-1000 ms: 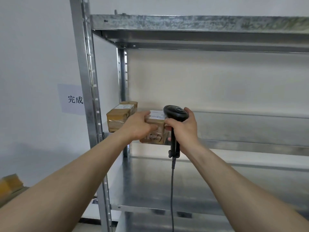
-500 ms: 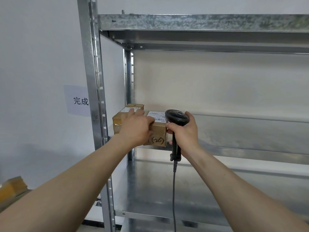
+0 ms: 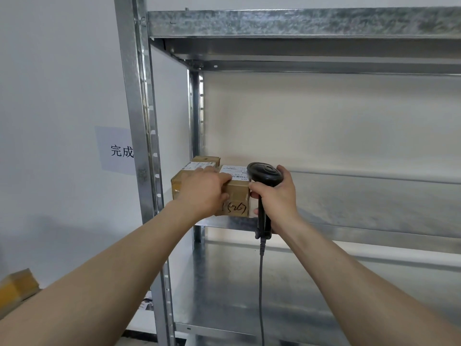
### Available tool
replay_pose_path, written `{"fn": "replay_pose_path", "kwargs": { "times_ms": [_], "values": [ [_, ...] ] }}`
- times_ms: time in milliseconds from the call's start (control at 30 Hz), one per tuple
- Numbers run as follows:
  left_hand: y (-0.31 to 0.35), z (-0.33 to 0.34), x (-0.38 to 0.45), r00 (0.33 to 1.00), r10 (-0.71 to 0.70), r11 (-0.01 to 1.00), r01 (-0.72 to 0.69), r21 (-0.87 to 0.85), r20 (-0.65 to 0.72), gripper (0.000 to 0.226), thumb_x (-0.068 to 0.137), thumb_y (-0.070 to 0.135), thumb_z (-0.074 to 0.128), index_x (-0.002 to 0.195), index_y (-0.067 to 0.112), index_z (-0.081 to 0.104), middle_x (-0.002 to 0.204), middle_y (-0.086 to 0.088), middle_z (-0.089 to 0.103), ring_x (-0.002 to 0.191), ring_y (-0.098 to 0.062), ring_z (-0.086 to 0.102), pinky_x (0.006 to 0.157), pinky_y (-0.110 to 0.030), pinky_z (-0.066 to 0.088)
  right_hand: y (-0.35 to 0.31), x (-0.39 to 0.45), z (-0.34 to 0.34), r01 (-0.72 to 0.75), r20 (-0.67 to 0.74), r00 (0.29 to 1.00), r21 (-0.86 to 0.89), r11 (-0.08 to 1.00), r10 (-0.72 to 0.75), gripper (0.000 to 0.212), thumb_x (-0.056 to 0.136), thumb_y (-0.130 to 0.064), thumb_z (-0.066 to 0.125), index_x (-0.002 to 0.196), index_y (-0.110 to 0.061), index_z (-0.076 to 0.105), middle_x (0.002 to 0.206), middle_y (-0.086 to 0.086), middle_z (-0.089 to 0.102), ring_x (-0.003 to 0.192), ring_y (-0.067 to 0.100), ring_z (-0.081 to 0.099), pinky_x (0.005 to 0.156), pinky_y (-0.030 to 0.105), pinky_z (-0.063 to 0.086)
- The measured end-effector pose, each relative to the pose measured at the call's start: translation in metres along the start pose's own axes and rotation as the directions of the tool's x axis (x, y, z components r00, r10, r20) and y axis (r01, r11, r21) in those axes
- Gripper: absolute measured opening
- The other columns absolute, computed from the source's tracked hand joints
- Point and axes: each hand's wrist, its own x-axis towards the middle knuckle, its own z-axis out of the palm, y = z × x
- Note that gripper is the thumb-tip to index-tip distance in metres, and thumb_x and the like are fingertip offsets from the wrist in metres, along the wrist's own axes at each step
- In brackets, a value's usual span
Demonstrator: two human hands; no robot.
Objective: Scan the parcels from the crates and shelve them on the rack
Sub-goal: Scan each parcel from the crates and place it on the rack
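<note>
Two hands work at the rack's (image 3: 139, 121) middle shelf (image 3: 361, 203). My left hand (image 3: 202, 191) curls over the front parcel (image 3: 235, 196), fingers on its labelled top, thumb on its near face. At three o'clock of it, my right hand (image 3: 277, 196) is wrapped tight around the black scanner (image 3: 264, 174). Another parcel (image 3: 182, 176) sits at nine o'clock, touching, with a third (image 3: 207, 159) behind.

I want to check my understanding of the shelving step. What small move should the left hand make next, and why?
Probably let go and draw back. The left hand holds the parcel, which already sits on the shelf beside another parcel, while the right hand grips the scanner. Placement looks finished.
</note>
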Motion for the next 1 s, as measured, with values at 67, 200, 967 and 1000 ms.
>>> {"fn": "replay_pose_path", "kwargs": {
  "times_ms": [67, 200, 967, 1000],
  "values": [
    [-0.004, 0.002, 0.004, 1.0, 0.011, 1.0, -0.011, -0.002, -0.001, 0.033, 0.094, 0.041, 0.06, 0.127, 0.035, 0.059, 0.119, -0.002, 0.061, 0.111, -0.026, 0.056, 0.085, -0.04, 0.046, 0.001, 0.003, 0.002, -0.004, -0.007, 1.0, 0.0, 1.0, 0.004, 0.089, 0.082, -0.005, 0.075, 0.156, -0.027, 0.03, 0.092, -0.008, 0.069, 0.063, 0.024, 0.064, 0.048, 0.033, 0.049],
    [-0.01, 0.008, 0.011, 1.0, 0.029, 0.999, -0.029, -0.029, -0.009, 0.035, 0.095, 0.039, 0.06, 0.129, 0.032, 0.058, 0.121, -0.003, 0.061, 0.112, -0.027, 0.055, 0.085, -0.041, 0.049, 0.002, 0.007, 0.006, -0.01, -0.009, 1.0, 0.005, 1.0, 0.01, 0.089, 0.083, -0.005, 0.075, 0.156, -0.028, 0.029, 0.095, -0.01, 0.067, 0.068, 0.027, 0.064, 0.05, 0.034, 0.049],
    [-0.015, 0.025, 0.009, 0.993, 0.047, 0.998, -0.051, -0.034, -0.111, 0.06, 0.093, 0.051, 0.061, 0.147, 0.032, 0.043, 0.148, 0.0, 0.045, 0.139, -0.026, 0.033, 0.109, -0.053, 0.03, 0.013, 0.016, 0.002, 0.033, -0.016, 0.999, 0.005, 0.999, -0.033, 0.092, 0.079, -0.013, 0.078, 0.155, -0.032, 0.031, 0.119, -0.01, 0.067, 0.084, 0.018, 0.073, 0.054, 0.033, 0.055],
    [-0.013, 0.025, 0.006, 0.992, 0.041, 0.999, -0.044, -0.026, -0.12, 0.062, 0.092, 0.053, 0.062, 0.147, 0.032, 0.042, 0.15, 0.0, 0.043, 0.14, -0.026, 0.032, 0.108, -0.053, 0.03, 0.014, 0.014, 0.001, 0.043, -0.022, 0.999, -0.004, 0.999, -0.043, 0.094, 0.075, -0.018, 0.079, 0.154, -0.034, 0.032, 0.121, -0.01, 0.067, 0.09, 0.017, 0.074, 0.062, 0.038, 0.059]
  ]
}}
